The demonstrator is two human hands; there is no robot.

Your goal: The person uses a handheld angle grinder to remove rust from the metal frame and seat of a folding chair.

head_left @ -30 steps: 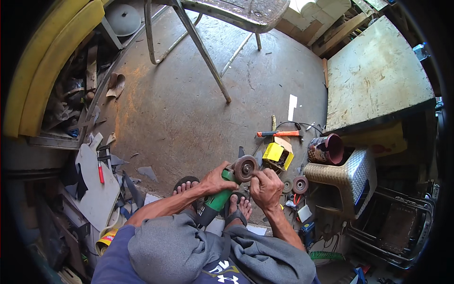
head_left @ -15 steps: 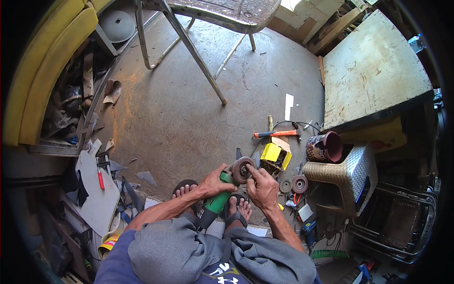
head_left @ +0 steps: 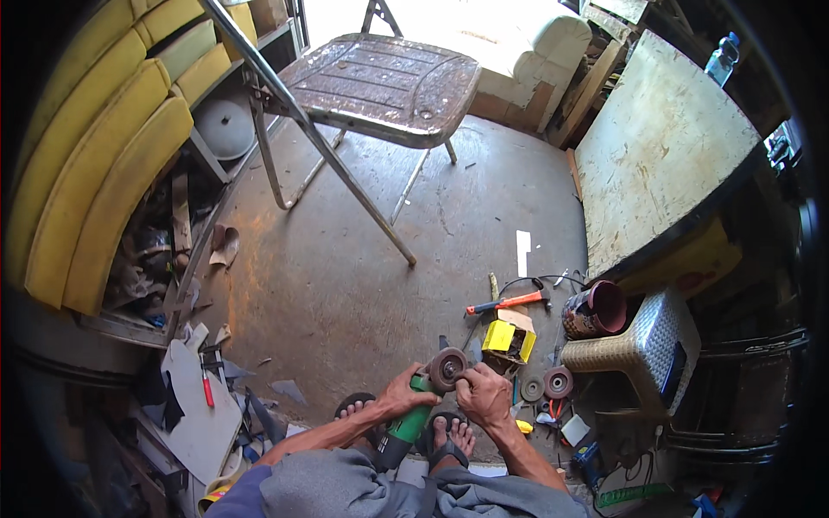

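Head view: green grinder [head_left: 403, 433] at lower center of frame, disc [head_left: 446, 366] end between the person's hands. Left hand [head_left: 403, 394] wrapped around the body near the disc. Right hand [head_left: 485, 395] curled at disc's right edge; cannot tell if gripping. Yellow box [head_left: 498, 336], hammer [head_left: 520, 300] above right hand.

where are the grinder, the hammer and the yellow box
Grinder [head_left: 411, 422]: head view, on its green body.
Hammer [head_left: 520, 300]: head view, on its orange handle.
Yellow box [head_left: 498, 336]: head view, on its yellow side.
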